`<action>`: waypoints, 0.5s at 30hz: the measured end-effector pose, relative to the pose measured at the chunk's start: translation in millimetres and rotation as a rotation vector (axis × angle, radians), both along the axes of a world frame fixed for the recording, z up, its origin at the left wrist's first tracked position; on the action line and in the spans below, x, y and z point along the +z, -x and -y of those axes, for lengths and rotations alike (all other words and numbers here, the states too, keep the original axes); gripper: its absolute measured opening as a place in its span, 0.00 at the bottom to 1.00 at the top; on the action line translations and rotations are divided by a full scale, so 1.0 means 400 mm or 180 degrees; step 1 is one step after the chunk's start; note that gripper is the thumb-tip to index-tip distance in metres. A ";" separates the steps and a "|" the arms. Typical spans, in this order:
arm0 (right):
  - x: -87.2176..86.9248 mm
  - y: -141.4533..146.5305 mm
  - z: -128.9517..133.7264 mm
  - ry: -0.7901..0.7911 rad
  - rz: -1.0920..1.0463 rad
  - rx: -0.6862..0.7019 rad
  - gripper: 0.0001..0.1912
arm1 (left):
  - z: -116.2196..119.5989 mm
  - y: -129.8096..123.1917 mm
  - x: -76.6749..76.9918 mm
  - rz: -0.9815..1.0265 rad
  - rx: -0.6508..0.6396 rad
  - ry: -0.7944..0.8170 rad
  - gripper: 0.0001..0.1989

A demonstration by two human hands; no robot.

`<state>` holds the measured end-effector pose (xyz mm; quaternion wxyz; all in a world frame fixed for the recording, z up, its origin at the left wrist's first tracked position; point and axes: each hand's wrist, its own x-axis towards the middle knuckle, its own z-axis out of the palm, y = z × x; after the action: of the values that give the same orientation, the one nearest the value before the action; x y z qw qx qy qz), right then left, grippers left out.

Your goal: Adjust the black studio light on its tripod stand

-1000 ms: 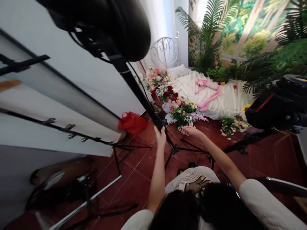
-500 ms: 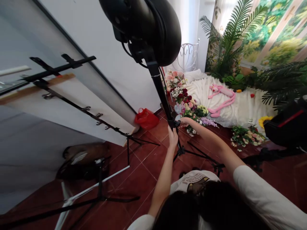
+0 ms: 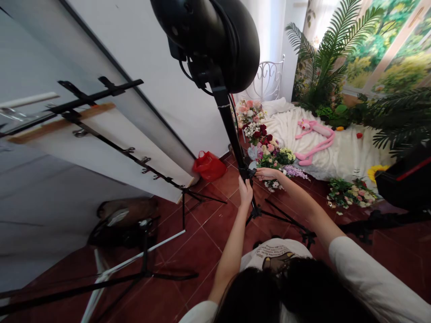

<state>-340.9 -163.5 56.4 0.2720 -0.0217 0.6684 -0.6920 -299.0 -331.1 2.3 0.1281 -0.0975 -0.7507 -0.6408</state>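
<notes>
A black studio light [image 3: 208, 40] tops a black light stand [image 3: 233, 134], its pole slanting down in front of me. My left hand [image 3: 245, 190] is wrapped around the pole just below a clamp collar. On the collar's right side sits a dark locking knob [image 3: 252, 172]. My right hand [image 3: 267, 174] reaches it from the right, fingertips closed at the knob; the exact grip is too small to make out. The stand's tripod legs [image 3: 256, 211] spread over the floor below my hands.
To the left, a backdrop stand [image 3: 111, 137] holds clipped white sheets. A red bag [image 3: 210, 166] lies by the wall. Artificial flowers [image 3: 266, 143] edge a white-draped bed with a pink plush toy [image 3: 316, 134]. Another black light [image 3: 404, 179] stands at right. White and black stand legs [image 3: 144, 255] cross the floor.
The view has shifted slightly, so the scene sits a little further right. My right hand's fingers look straighter at the knob than before. My left hand keeps its hold on the pole.
</notes>
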 end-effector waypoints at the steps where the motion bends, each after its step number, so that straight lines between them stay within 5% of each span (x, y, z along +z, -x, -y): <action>1: 0.002 0.006 -0.002 0.0015 0.0129 -0.0029 0.07 | 0.003 -0.002 0.003 0.0003 -0.0028 0.0013 0.31; 7: -0.001 0.017 -0.004 0.0241 0.0356 -0.0140 0.10 | 0.013 -0.020 0.004 -0.0027 -0.0028 0.0029 0.33; 12: -0.015 -0.008 -0.004 0.0251 -0.0231 -0.0185 0.15 | 0.011 -0.030 -0.014 0.0162 -0.0118 -0.0026 0.33; 15: 0.008 -0.035 0.005 0.0041 -0.0871 -0.0313 0.27 | 0.012 -0.030 -0.022 0.0222 -0.0149 -0.0045 0.33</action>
<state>-326.8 -165.5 59.5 0.1440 -0.0848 0.6951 -0.6993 -286.9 -336.0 -6.6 0.0875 -0.0917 -0.7476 -0.6519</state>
